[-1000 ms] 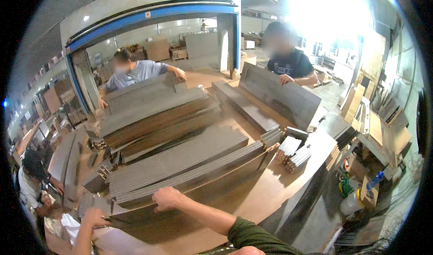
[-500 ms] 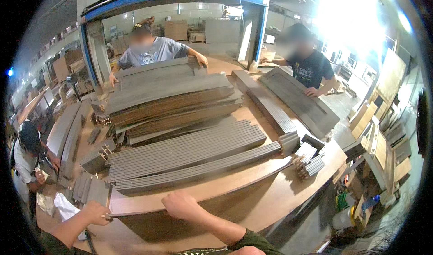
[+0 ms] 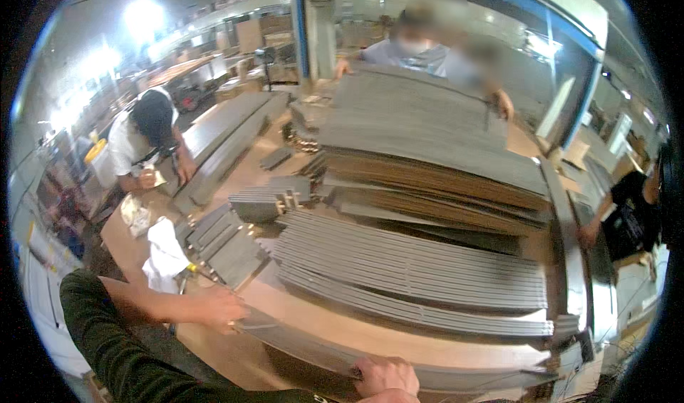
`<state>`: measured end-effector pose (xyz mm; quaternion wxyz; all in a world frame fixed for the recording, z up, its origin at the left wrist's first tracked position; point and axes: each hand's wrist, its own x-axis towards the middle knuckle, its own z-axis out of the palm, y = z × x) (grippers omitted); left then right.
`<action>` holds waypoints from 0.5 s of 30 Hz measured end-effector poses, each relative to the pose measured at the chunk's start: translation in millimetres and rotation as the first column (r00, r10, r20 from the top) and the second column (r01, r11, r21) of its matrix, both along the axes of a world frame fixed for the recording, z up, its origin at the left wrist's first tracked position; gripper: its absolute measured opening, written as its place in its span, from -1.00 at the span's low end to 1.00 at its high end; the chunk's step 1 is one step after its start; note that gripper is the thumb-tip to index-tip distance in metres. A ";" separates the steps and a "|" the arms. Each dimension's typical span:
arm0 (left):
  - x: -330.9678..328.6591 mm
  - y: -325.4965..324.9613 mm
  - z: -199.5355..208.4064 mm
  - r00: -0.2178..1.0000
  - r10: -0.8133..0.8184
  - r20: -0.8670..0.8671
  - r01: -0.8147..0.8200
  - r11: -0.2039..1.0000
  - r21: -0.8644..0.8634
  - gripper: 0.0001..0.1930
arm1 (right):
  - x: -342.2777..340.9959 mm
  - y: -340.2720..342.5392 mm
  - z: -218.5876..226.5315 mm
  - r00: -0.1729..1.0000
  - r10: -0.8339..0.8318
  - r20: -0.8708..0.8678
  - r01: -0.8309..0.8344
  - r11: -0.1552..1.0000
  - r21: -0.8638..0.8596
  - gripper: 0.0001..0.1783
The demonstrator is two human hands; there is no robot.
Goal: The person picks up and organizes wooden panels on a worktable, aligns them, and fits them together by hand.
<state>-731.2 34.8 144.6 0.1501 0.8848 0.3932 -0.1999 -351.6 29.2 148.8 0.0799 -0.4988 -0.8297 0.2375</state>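
My left hand grips the left end of a long grey wooden board along the table's near side. My right hand is closed on the same board's near edge, farther right, its fingertips partly hidden. Just beyond the board, a bare strip of the light brown table shows. Behind that lie rows of long grey strips side by side. Short grey pieces and a white cloth lie beyond my left hand, with a thin tool with a yellow part beside the cloth.
Wide grey panels are stacked at the far side, where a person holds the top one. Another person works at the left beside long grey boards. A third stands at the right. A blue-edged frame rises behind.
The view has swung left. The board under my hands has tilted, and its grey face now shows more. Both hands remain on it.
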 end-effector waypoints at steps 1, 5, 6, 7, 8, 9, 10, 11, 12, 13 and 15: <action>-2.1 -2.9 0.9 0.998 0.000 0.056 -0.001 1.000 0.029 -0.58 | -3.6 5.1 6.2 1.000 0.016 0.001 -0.016 1.000 -0.011 -0.81; 7.6 -4.3 6.4 0.997 0.060 -0.042 -0.060 0.998 -0.007 -0.56 | -8.1 19.5 17.1 0.998 0.066 -0.014 -0.067 0.996 -0.056 -0.79; 8.2 -0.6 4.2 0.994 0.071 -0.079 -0.073 0.997 -0.022 -0.55 | -8.0 20.4 19.0 0.998 0.064 -0.017 -0.065 0.996 -0.062 -0.79; 9.1 1.8 1.7 0.990 0.081 -0.117 -0.086 0.996 -0.039 -0.54 | -10.1 22.6 19.2 0.998 0.064 -0.025 -0.065 0.995 -0.077 -0.78; 10.7 2.8 -0.6 0.987 0.092 -0.128 -0.102 0.992 -0.071 -0.54 | -12.1 22.7 14.7 0.998 0.059 -0.016 -0.060 0.994 -0.091 -0.78; 12.2 5.5 1.3 0.984 0.113 -0.138 -0.123 0.990 -0.066 -0.54 | -13.5 22.7 15.8 0.998 0.064 -0.015 -0.065 0.995 -0.078 -0.78; 13.8 6.8 3.4 0.980 0.135 -0.149 -0.145 0.988 -0.061 -0.54 | -12.7 18.8 15.5 0.998 0.069 -0.010 -0.069 0.995 -0.076 -0.77; 14.3 10.8 5.5 0.975 0.157 -0.156 -0.166 0.985 -0.048 -0.54 | -11.8 17.8 15.0 0.998 0.068 0.000 -0.068 0.995 -0.068 -0.77; 14.7 13.7 8.2 0.970 0.180 -0.164 -0.188 0.981 -0.036 -0.54 | -11.0 16.0 15.3 0.998 0.063 0.004 -0.063 0.996 -0.059 -0.76; 15.4 17.5 7.8 0.966 0.198 -0.165 -0.205 0.978 -0.024 -0.54 | -9.9 15.5 14.3 0.998 0.053 0.023 -0.052 0.998 -0.047 -0.76; 20.5 33.5 1.6 0.968 0.201 -0.152 -0.206 0.979 -0.014 -0.54 | -6.0 13.1 13.5 0.998 -0.001 0.056 0.002 1.000 -0.016 -0.75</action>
